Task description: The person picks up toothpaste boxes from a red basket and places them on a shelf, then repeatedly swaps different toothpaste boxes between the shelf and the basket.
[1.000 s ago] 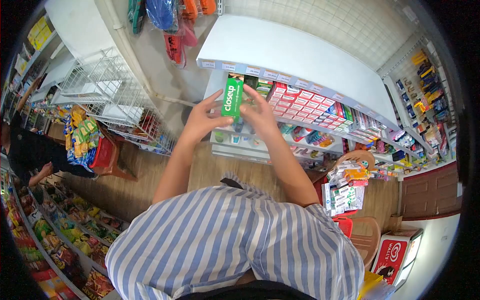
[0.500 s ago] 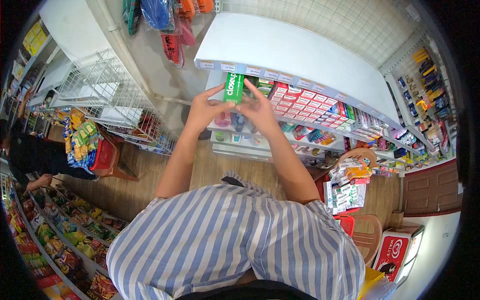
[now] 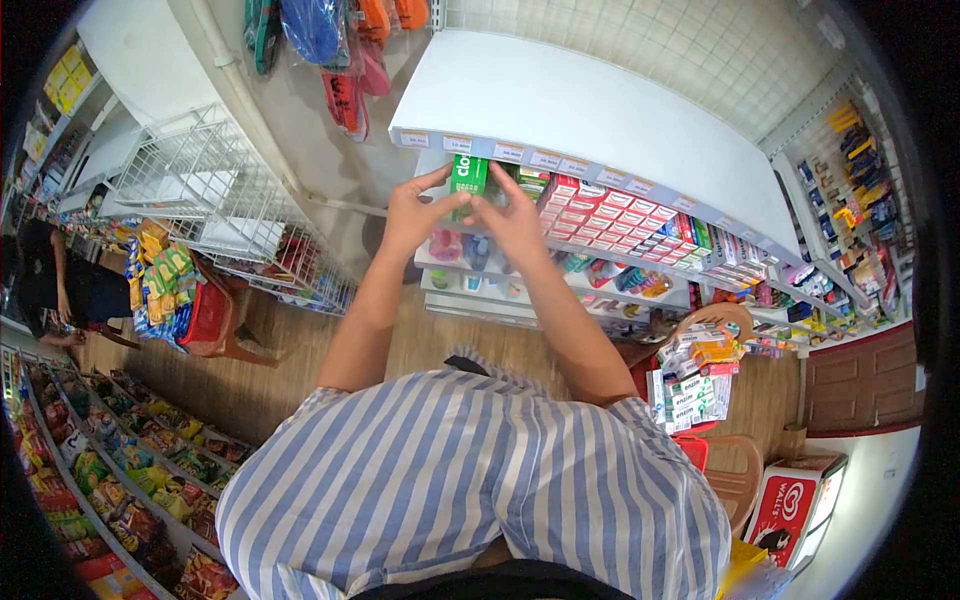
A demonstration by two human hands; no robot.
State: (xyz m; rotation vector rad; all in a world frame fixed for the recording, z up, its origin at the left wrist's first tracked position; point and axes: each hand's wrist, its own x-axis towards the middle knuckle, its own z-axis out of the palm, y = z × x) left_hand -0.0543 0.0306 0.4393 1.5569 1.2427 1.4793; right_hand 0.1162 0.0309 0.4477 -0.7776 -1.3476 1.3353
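Note:
A green Closeup box [image 3: 468, 176] is held between my two hands at the left end of a shelf, its upper part under the edge of the white shelf board [image 3: 580, 95]. My left hand [image 3: 418, 208] grips its left side and lower end with thumb and fingers. On the right side my right hand [image 3: 508, 210] holds the same box, its thumb near the lower end. Just right of my hands, red and white boxes [image 3: 600, 215] stand stacked in rows on this shelf. Bottles and packs [image 3: 610, 270] show on the shelf below.
A basket of boxes [image 3: 692, 385] rests on a brown chair [image 3: 738, 475] at the right. Wire racks [image 3: 215, 190] and a red basket of packets [image 3: 208, 315] are at the left. Wrapped sandals [image 3: 345, 100] hang above. Another person [image 3: 60, 275] is at the far left.
The green box has moved farther under the shelf board, hiding more of its lettering, and my hands moved with it. The person at the far left has changed posture.

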